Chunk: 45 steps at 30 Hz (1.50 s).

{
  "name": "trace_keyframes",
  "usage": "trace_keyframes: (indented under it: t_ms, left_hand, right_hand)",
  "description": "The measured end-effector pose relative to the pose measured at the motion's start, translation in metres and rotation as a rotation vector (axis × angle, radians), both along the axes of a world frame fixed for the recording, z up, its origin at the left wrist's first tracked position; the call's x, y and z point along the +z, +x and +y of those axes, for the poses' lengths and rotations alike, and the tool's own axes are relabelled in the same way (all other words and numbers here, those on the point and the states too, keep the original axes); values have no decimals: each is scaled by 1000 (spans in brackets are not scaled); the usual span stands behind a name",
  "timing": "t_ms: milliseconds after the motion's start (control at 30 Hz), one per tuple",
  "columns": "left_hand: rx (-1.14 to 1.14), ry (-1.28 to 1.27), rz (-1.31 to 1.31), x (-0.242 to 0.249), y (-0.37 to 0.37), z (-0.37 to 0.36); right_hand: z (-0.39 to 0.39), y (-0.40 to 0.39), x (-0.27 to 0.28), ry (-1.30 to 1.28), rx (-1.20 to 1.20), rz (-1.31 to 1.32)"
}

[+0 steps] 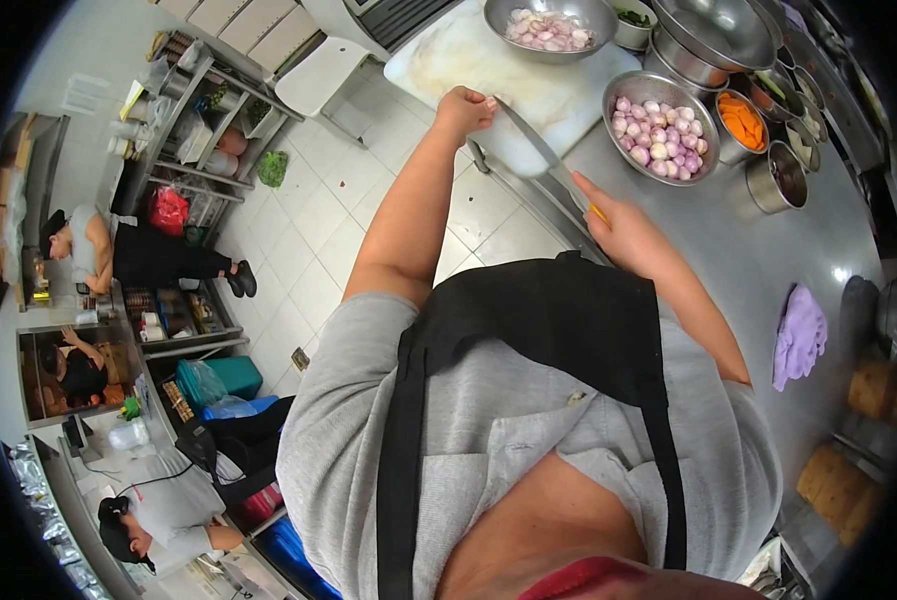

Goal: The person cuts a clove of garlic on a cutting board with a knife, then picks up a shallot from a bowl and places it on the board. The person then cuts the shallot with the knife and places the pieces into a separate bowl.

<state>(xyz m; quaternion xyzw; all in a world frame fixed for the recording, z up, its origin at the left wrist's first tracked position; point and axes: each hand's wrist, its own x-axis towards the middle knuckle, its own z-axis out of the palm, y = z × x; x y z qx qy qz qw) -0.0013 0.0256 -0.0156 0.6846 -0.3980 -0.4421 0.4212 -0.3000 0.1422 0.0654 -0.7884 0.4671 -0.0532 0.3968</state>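
My right hand (pixel 619 228) grips a knife (pixel 529 135) by its yellow handle, and the long blade points up and left across the edge of the white cutting board (pixel 449 65). Close to the blade's tip, my left hand (pixel 465 112) is closed with fingertips pinched together; whatever small thing they hold is too hidden to name. Whole peeled shallots (pixel 661 138) fill a metal bowl to the right of the board. Another metal bowl (pixel 594 45) at the board's far side contains sliced shallots (pixel 549 30).
Right of the shallots stand a container of orange carrot pieces (pixel 741 122), a metal pot (pixel 777 180) and stacked steel bowls (pixel 719 35). A purple cloth (pixel 801 338) lies on the steel table (pixel 709 260). Other people work at left; a white chair (pixel 324 75) stands behind.
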Motion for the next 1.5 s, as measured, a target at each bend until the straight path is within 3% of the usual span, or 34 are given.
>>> trace_keyframes:
  t_ms: [333,500,833,1100,1500]
  left_hand:
    - [-3,28,55,1,1,-1]
    - [-6,13,68,2,0,-1]
    - [-12,34,-19,8,-4,1]
    - [-28,44,-25,6,-1,0]
    - [-33,31,39,-1,3,-5]
  right_hand:
    - [4,-7,-13,-90,20,-58]
    - [3,3,6,-52,12,52]
    - [-29,38,-27,-157,47,7]
    - [5,2,1,40,-34,4]
    - [5,-2,0,-33,14,7]
